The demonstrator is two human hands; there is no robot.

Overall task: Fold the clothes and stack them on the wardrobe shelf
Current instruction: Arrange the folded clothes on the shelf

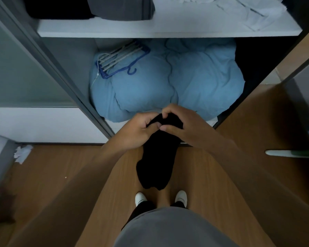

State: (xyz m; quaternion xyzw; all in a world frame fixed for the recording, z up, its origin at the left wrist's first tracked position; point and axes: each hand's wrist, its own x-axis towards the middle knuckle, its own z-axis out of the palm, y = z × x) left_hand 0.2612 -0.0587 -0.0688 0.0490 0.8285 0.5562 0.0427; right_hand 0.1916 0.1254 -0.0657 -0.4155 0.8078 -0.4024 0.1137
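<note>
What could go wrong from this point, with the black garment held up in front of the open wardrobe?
Both the left hand and right hand pinch only the top edge of the black garment, so it could slip or bunch unevenly when folded in mid-air. Its lower end hangs close to the wooden floor and might pick up dirt. The white shelf already holds clothes, limiting stacking room.

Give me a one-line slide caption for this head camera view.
Both hands, left and right, hold a black garment before the open wardrobe.

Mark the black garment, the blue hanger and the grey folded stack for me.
black garment (157, 163), head view, on its hanging middle.
blue hanger (132, 71), head view, on its hook.
grey folded stack (121, 8), head view, on its front face.
</note>
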